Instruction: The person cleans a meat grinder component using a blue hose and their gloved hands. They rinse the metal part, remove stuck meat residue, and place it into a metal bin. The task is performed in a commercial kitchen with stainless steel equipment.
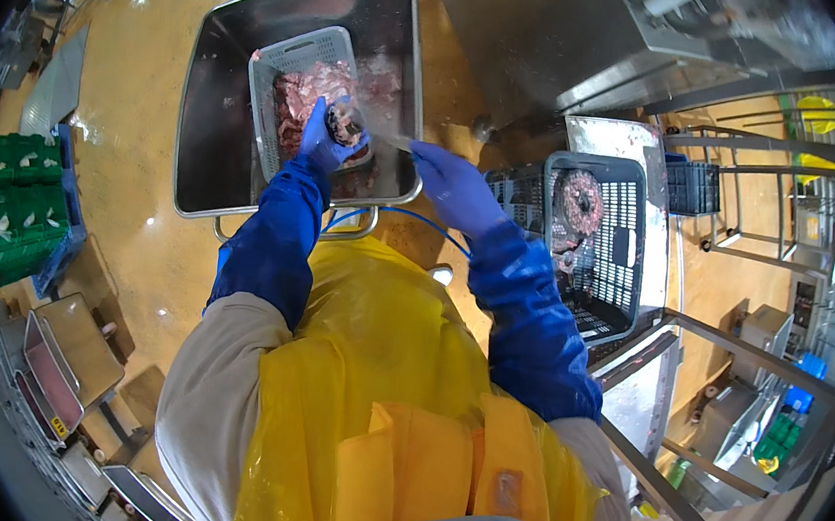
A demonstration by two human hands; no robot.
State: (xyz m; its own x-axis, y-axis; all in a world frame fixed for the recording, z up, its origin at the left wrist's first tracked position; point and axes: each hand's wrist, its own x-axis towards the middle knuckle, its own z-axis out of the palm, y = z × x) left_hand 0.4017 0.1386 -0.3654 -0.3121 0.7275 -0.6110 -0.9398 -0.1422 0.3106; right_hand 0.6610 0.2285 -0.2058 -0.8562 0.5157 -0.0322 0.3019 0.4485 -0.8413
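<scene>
My left hand [322, 141], in a blue glove, grips a round dark piece with a hole [343, 124], smeared with meat bits. It hangs above a grey perforated crate [257, 84], which stands inside a deep steel tub [219, 111]. Pink and red meat scraps [313, 90] fill much of that crate. To the right, my right hand [450, 185], also gloved, is closed on a slim, light-grey tool [394, 141] aimed at the round piece; blur hides its exact kind. A whitish streak shows between the tool and the piece.
A blue hose [412, 214] curves past the tub's near rim and handle. On my right, a dark crate [624, 250] holds a meat-covered ring [579, 202]. A steel machine [529, 40] stands at upper right; green crates [22, 192] sit at far left.
</scene>
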